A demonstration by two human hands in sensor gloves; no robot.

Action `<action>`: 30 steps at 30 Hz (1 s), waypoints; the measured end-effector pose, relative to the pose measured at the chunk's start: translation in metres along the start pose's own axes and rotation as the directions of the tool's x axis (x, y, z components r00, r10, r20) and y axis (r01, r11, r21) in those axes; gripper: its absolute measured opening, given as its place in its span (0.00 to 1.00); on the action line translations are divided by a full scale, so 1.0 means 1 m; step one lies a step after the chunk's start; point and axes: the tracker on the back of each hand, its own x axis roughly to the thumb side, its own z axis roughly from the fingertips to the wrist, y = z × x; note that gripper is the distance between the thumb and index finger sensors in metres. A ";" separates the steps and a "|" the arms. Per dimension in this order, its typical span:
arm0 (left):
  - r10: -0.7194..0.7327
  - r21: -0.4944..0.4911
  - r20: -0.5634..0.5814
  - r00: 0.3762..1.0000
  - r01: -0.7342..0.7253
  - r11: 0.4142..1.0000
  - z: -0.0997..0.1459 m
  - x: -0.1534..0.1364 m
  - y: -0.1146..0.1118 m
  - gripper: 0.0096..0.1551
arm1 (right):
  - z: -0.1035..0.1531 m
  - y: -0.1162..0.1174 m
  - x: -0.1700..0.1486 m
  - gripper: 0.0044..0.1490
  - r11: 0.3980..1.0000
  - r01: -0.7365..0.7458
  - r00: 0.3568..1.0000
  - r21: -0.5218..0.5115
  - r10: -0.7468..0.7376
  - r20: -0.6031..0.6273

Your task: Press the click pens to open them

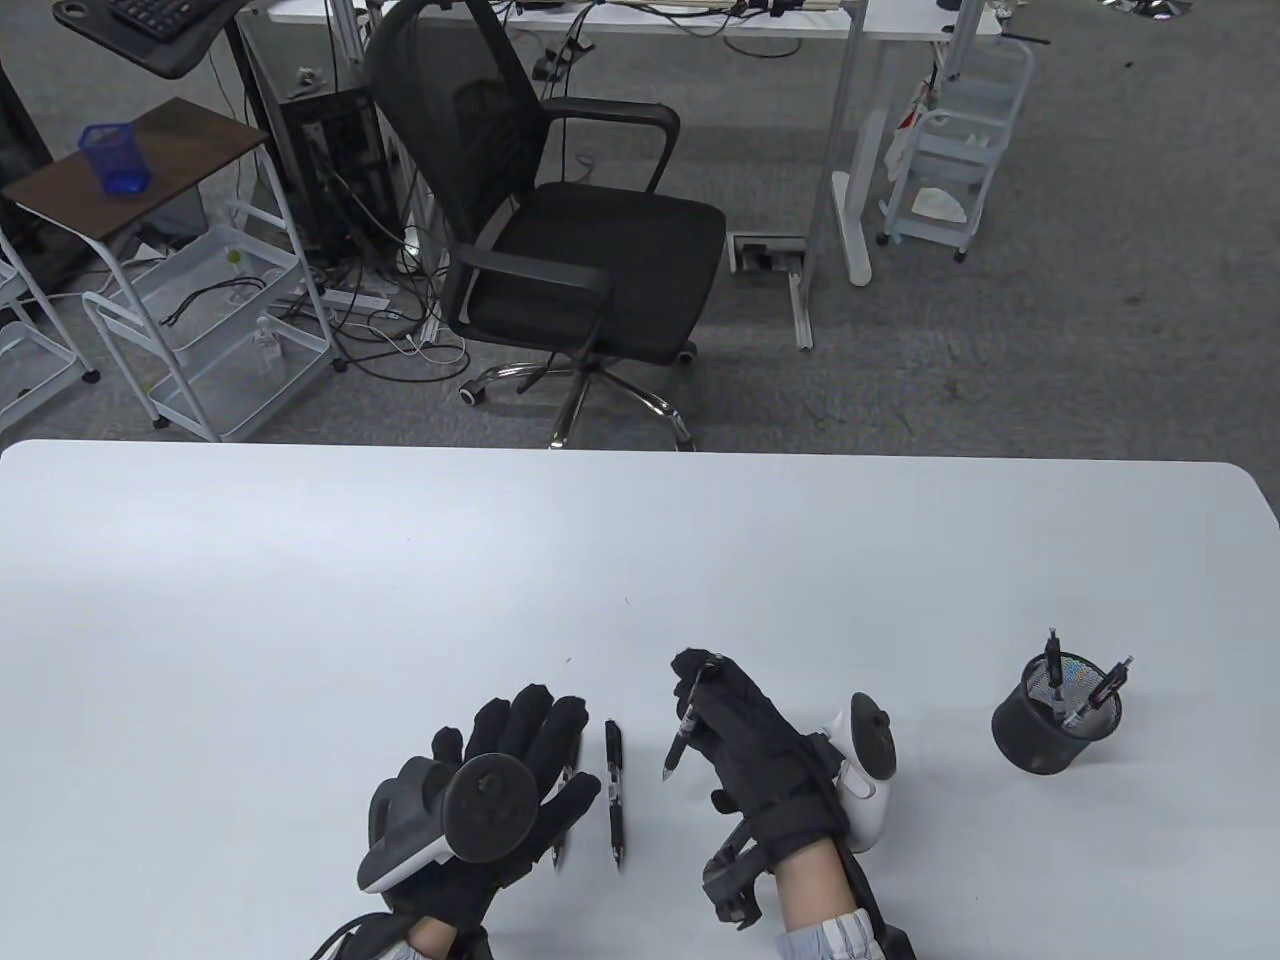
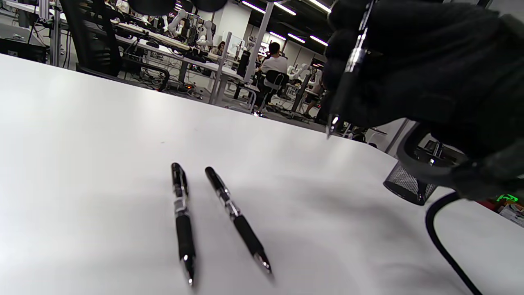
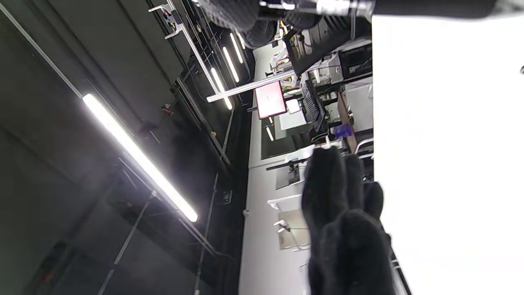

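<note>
Right hand (image 1: pixel 745 735) grips a pen (image 1: pixel 686 722), tip out; left hand (image 1: pixel 500 790) lies flat, fingers spread. Two pens (image 2: pixel 221 217) wait on the table, more in the cup (image 1: pixel 1055 715) at 3 o'clock.

Your left hand (image 1: pixel 520 770) and right hand (image 1: pixel 745 735) wear black padded sensor gloves, each backed by a strapped tracker, dark grey with a round black disc at 9 o'clock, white at 3 o'clock, with bare wrist skin, pale striped cuffs and a black cable.
</note>
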 end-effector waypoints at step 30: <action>0.020 0.003 0.006 1.000 -0.020 1.000 0.001 -0.003 0.001 0.39 | -0.015 0.010 -0.064 0.36 0.575 -0.813 0.570 -0.091 0.755 -0.323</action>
